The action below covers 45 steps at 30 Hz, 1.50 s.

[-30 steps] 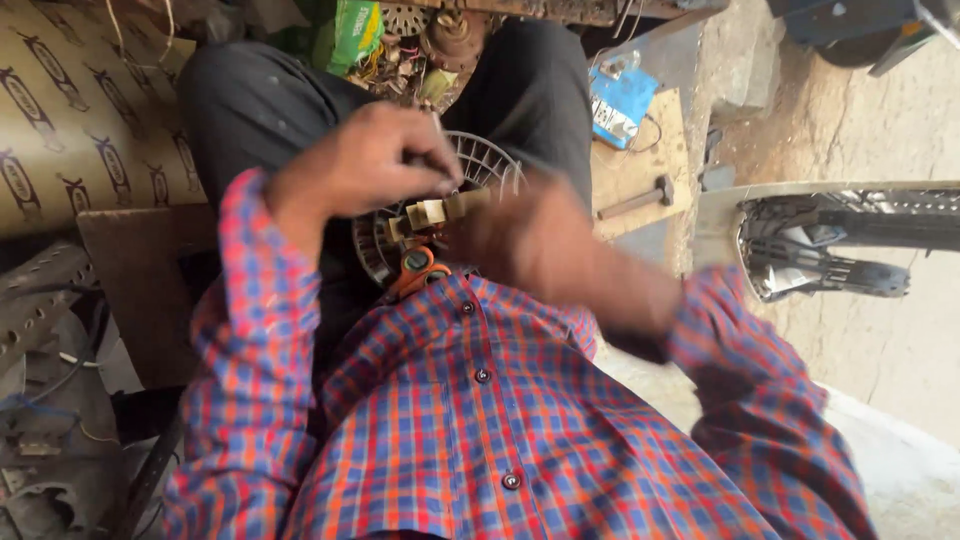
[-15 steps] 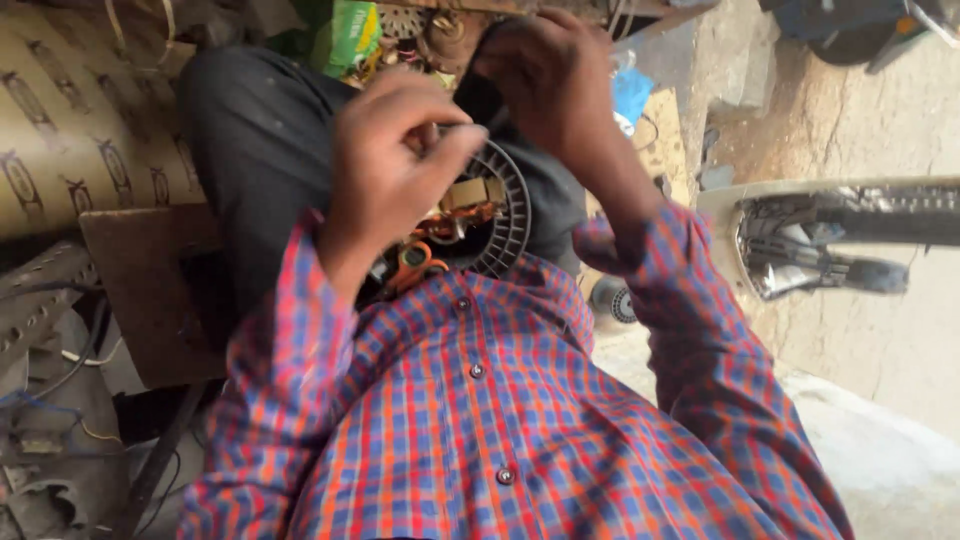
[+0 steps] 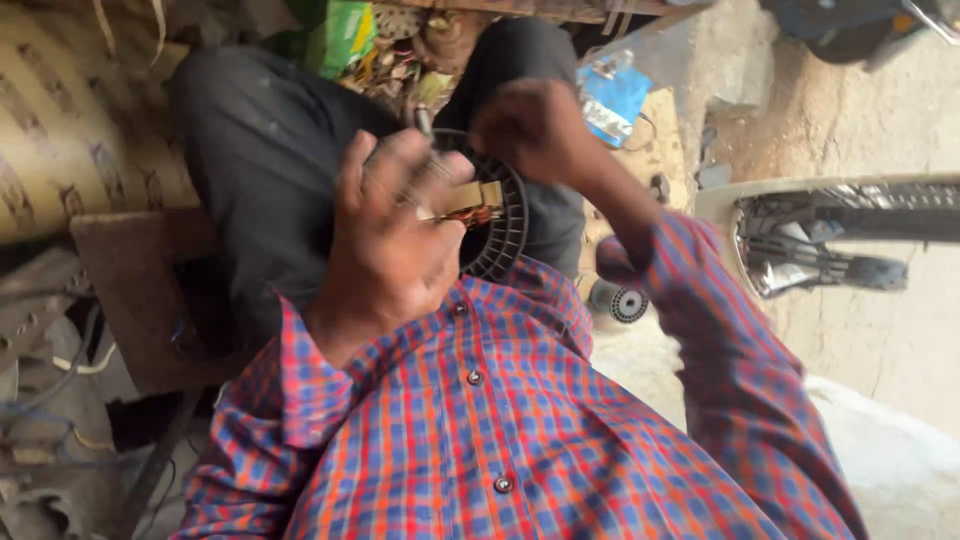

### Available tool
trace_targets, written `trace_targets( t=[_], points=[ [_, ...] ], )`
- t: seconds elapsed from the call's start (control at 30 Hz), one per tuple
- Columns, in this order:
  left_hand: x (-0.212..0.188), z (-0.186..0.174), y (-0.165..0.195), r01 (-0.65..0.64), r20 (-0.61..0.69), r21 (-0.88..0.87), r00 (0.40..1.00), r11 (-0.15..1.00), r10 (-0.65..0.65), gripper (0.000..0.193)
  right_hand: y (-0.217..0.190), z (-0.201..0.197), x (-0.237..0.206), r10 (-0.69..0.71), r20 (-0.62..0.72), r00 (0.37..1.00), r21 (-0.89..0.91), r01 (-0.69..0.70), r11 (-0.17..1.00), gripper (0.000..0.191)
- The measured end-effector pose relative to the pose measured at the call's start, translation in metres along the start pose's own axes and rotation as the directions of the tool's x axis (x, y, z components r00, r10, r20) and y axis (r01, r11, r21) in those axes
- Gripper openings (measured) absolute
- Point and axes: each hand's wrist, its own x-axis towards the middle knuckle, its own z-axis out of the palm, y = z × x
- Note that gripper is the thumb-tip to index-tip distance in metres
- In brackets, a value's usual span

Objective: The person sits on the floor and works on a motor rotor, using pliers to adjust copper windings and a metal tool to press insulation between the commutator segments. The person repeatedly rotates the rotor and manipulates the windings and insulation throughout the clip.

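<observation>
My left hand (image 3: 390,245) grips a black, round, ribbed motor part (image 3: 500,235) with a brass-coloured core (image 3: 470,198), held over my lap in front of my checked shirt. A thin metal pin (image 3: 422,122) sticks up by its fingertips. My right hand (image 3: 535,130) is raised just above the part's upper rim. Its fingers are curled and blurred, and I cannot make out whether anything is pinched in them. My dark trouser legs lie behind both hands.
A blue packet (image 3: 610,100) and a green packet (image 3: 345,35) lie beyond my knees among scraps. A small round ribbed piece (image 3: 622,303) sits on the ground to the right. A chromed metal frame (image 3: 800,250) is at the far right, and a wooden board (image 3: 130,290) and cables at the left.
My right hand rose from beside the round part to above its rim. My left hand shifted its grip and came closer to the camera with the part.
</observation>
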Motion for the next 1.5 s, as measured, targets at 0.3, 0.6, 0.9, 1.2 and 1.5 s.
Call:
trace_targets(
  t=[0.3, 0.6, 0.9, 1.2, 1.5],
  points=[
    [0.048, 0.018, -0.077, 0.56, 0.548, -0.386, 0.778, 0.733, -0.306, 0.016, -0.023, 0.02, -0.025, -0.223, -0.034, 0.974, -0.531, 0.172, 0.83, 0.012],
    [0.005, -0.006, 0.006, 0.049, 0.038, 0.115, 0.998, 0.992, -0.053, 0.015, -0.064, -0.015, -0.034, 0.059, 0.151, 0.987, -0.49, 0.023, 0.871, 0.01],
    [0.023, 0.025, -0.042, 0.494, 0.051, -0.547, 0.825, 0.675, -0.563, 0.013, 0.035, 0.006, 0.013, -0.192, -0.408, 0.893, -0.452, -0.015, 0.892, 0.015],
    [0.026, -0.016, -0.038, 0.423, 0.143, -0.612, 0.89, 0.668, -0.433, 0.013, -0.109, -0.007, -0.034, -0.222, 0.326, 0.919, -0.098, 0.267, 0.959, 0.012],
    [-0.007, 0.013, -0.012, 0.224, -0.118, -0.718, 0.894, 0.659, -0.432, 0.006, 0.031, 0.005, 0.016, -0.049, -0.166, 0.985, -0.164, 0.022, 0.986, 0.007]
  ],
)
